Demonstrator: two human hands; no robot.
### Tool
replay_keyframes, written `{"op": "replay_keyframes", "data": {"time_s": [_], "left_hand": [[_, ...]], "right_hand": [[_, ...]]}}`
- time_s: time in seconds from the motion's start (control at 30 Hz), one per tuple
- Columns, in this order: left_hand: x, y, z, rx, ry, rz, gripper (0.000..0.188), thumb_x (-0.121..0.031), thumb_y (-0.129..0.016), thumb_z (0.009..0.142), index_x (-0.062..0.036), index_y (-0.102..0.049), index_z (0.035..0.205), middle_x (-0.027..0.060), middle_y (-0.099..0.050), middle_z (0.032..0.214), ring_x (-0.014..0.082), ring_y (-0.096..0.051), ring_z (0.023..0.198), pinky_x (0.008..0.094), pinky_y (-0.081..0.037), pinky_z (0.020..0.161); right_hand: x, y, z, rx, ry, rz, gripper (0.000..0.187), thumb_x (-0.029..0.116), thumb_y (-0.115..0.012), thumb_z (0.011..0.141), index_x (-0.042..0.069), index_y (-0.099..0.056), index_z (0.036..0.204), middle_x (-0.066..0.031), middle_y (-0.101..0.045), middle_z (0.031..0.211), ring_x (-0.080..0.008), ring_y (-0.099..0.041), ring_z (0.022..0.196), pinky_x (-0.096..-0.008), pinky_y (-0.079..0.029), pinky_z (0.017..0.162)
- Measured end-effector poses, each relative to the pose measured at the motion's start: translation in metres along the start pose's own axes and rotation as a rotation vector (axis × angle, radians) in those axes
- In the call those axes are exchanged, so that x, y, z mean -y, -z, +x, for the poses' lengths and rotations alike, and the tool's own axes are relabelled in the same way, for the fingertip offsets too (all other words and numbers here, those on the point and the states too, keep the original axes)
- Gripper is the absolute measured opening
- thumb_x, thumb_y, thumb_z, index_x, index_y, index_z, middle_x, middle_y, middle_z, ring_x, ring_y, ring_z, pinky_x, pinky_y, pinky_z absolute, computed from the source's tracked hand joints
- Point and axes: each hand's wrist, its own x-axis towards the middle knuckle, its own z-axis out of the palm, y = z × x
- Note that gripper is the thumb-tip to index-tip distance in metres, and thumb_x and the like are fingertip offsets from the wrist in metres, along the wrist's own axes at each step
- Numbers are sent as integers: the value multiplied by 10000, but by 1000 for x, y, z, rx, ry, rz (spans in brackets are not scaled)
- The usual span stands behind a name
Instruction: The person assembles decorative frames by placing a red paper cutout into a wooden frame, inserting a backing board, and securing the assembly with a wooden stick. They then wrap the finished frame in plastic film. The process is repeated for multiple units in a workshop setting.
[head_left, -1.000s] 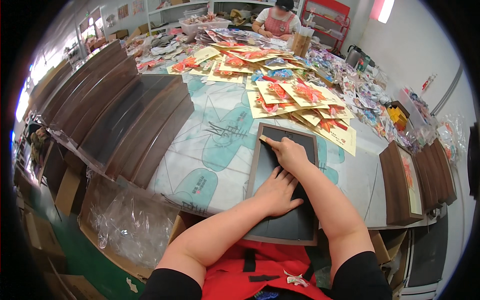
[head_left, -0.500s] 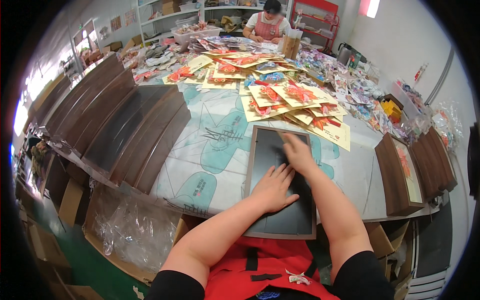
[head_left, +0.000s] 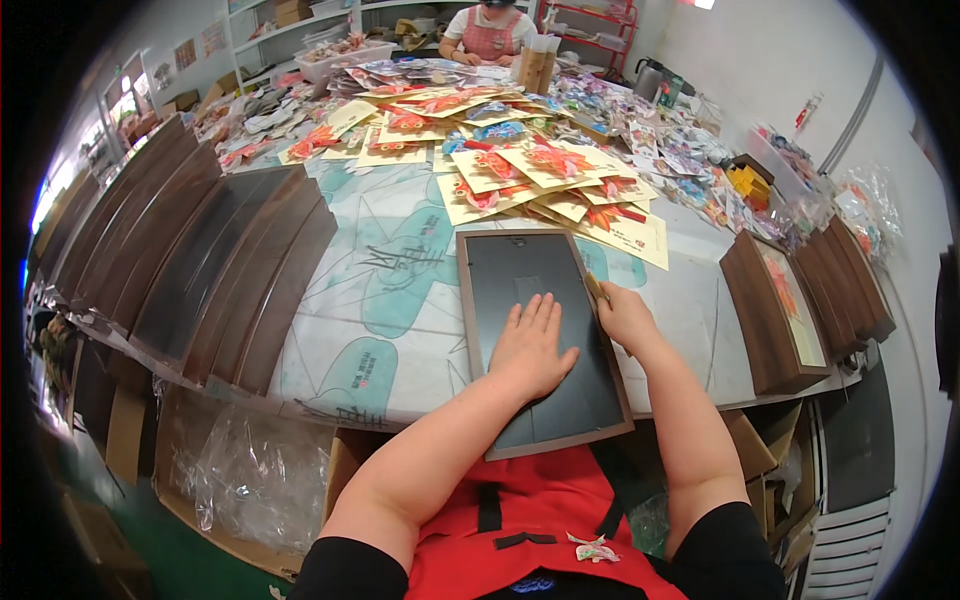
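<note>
Frame [head_left: 582,392] back-up beneath flattened, empty left hand [head_left: 530,350], with work now shifted from top end to right side by right hand [head_left: 628,318], curled round possibly a small tan tool [head_left: 596,287].

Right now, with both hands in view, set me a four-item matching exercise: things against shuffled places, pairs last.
Things
1. bare left hand
2. bare right hand
3. pale-yellow cards with red fish
4. crumpled clear plastic film

Places
A. inside an open brown cardboard box
B. flat on the black panel of a brown rectangular frame
C. piled beyond the frame
D. gripping a small tan object

Pairs: 1-B, 2-D, 3-C, 4-A
</note>
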Motion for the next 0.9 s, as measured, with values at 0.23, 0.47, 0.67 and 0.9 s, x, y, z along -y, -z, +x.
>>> {"op": "replay_keyframes", "data": {"time_s": [0.23, 0.47, 0.67, 0.9], "left_hand": [[-1, -2, -1, -10, -14, 8, 720, -465, -420, 936, 44, -296, 1429, 195, -267, 1509, 300, -207, 1423, 441, -158, 1155], [-1, -5, -2, -167, -42, -5, 634, -394, -508, 903, 71, -430, 1327, 236, -423, 1396, 343, -358, 1339, 456, -252, 1114], [-18, 23, -75, 26, -295, -131, 642, -450, -548, 883, 70, -487, 1255, 236, -484, 1331, 352, -418, 1287, 453, -324, 1067], [-14, 8, -128, -315, -444, -139, 400, -184, -674, 785, -5, -600, 1135, 160, -587, 1212, 287, -555, 1158, 383, -444, 985]], "right_hand": [[5, -14, 4, -11, 122, -309, 189, 147, -529, 842, 27, -607, 967, -207, -671, 809, -378, -663, 741, -466, -521, 659], [44, -33, 6, 125, 107, -678, 217, 99, -564, 825, -11, -596, 1009, -171, -683, 892, -274, -704, 814, -374, -547, 641], [20, -17, -16, -77, 314, -45, 344, 99, -582, 841, 134, -623, 1181, -150, -629, 867, -330, -639, 806, -396, -508, 689], [57, -9, -85, 226, 603, 228, 292, 163, -624, 853, 210, -676, 1136, -107, -562, 762, -295, -584, 700, -383, -472, 626]]}}
